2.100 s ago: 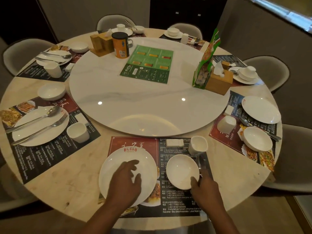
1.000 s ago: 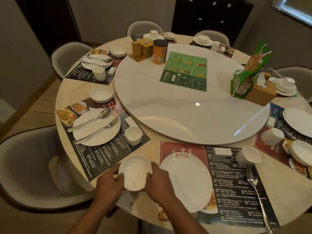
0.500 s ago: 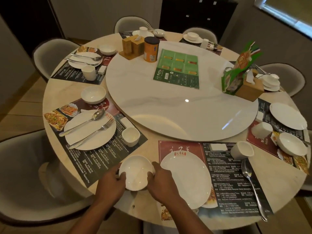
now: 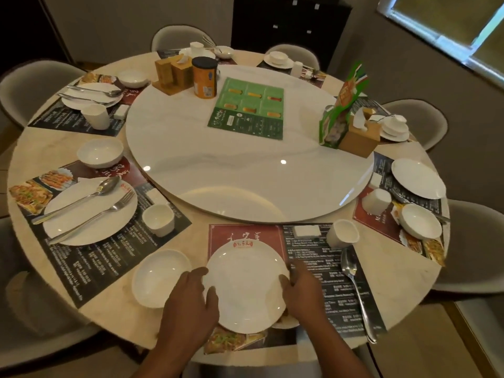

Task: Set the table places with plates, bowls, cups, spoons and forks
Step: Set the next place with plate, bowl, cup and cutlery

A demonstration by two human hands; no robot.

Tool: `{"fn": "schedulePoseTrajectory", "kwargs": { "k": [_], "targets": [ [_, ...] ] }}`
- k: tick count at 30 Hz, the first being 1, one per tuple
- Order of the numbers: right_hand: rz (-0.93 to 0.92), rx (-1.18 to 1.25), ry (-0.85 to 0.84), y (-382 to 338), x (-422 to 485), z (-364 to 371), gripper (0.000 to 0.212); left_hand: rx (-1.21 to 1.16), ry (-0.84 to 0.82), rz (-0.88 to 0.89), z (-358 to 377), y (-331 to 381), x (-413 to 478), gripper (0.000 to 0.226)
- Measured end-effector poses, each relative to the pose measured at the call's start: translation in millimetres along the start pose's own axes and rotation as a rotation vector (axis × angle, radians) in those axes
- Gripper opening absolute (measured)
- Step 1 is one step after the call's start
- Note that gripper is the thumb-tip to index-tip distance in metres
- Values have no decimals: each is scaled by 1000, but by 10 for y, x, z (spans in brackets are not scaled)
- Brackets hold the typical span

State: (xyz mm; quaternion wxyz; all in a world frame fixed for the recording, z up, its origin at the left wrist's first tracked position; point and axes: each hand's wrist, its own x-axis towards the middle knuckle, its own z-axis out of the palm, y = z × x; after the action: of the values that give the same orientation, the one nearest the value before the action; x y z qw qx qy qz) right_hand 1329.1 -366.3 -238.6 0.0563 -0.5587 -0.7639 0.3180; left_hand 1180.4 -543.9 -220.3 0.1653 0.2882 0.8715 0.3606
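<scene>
Fingers (image 4: 212, 297) of left hand (image 4: 188, 298) and right hand (image 4: 304, 291) tight round opposite edges of the plate (image 4: 245, 279), fingertips hidden underneath.

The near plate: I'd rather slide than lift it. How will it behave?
The plate looks glazed and rigid, so it probably slides easily on the printed placemat. Likely ceramic, so it may chip if knocked against the bowl beside it.

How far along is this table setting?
Done: the left setting has all five pieces. In hand: the left hand and right hand hold the near plate; bowl, cup and spoon sit beside it. Left: no fork shows here, and the right setting looks unsorted.
</scene>
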Motion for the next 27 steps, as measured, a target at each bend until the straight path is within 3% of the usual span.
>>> {"fn": "schedulePoseTrajectory", "kwargs": {
  "k": [8,12,27],
  "targets": [
    [-94,132,-108,451,173,-222,38,26,-36,-174,568,245,-155,60],
    [-104,127,-93,754,324,-451,37,-1,-16,-223,865,459,-192,45],
    [-70,108,-35,998,443,-613,40,-30,47,-315,1063,725,-105,45]
  ]
}}
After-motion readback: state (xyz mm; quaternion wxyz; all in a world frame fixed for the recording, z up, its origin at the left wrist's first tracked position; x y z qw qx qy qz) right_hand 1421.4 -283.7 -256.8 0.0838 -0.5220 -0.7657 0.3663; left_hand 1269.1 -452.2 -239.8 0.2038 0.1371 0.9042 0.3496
